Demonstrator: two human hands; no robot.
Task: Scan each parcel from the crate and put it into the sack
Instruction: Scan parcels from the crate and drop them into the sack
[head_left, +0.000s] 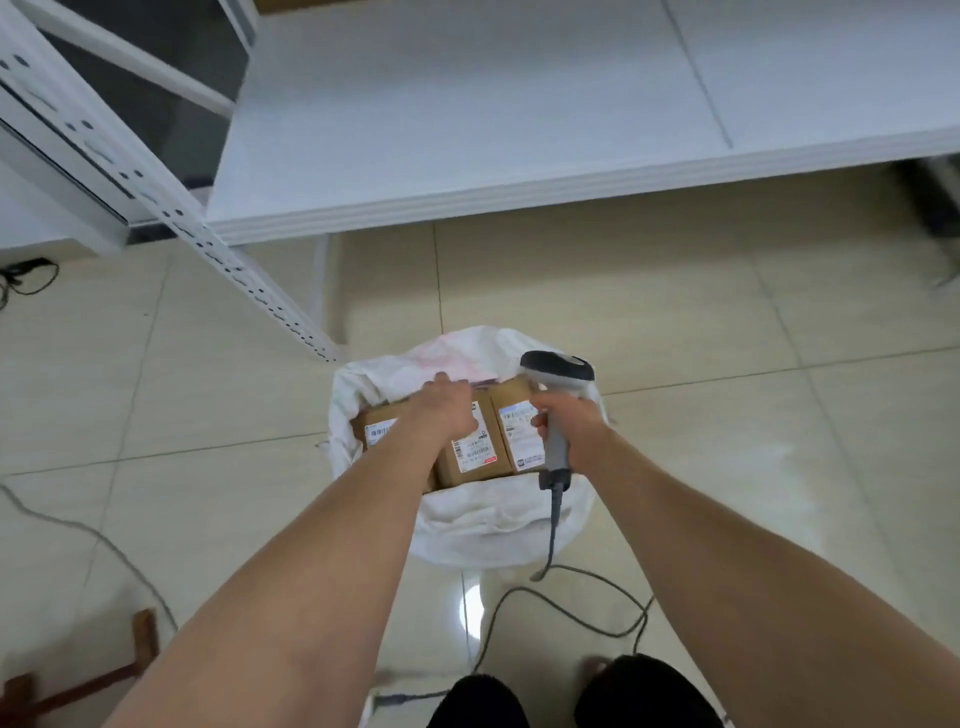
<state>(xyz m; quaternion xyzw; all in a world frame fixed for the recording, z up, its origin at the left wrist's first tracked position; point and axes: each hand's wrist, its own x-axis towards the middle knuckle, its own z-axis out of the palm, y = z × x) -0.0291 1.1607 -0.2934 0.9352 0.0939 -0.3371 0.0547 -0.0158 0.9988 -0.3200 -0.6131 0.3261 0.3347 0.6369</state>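
Right grip (571, 423) clenched round the handle of a grey pistol-shaped plastic barcode scanner (558, 368). Scanner head is up and pointing away from the person, over the far right rim of the sack. Grey scanner cable (555, 525) leaves the handle base, drops across the sack's near rim and loops on the floor toward the person's feet.

Left grip (447, 410) is palm-down on the parcels inside the sack, over where the left and middle boxes meet, fingertips at their far edge. Back of the hand blocks the fingers, so can't tell if it's grasping a box or just lying flat.

Task items: three brown cardboard parcels with white printed shipping labels, side by side, labels up, filling the sack mouth. Left parcel (375, 427) is mostly under the left forearm. Middle parcel (475, 453) touches it. Right parcel (517, 434) touches the middle one and sits partly behind the scanner handle.

White woven plastic sack (467, 535) stands open on the floor, with faint pink print on its far inside wall.

Around it:
- beige glossy tiled floor (727, 364)
- white table (467, 130) beyond the sack, near edge running across the view
- white perforated metal shelf upright (156, 182) slanting down at left, foot near the sack's far left
- black cable (28, 275) on the floor, far left
- brown wooden piece (141, 636), bottom left
- person's dark trouser knees (649, 693) at the bottom edge
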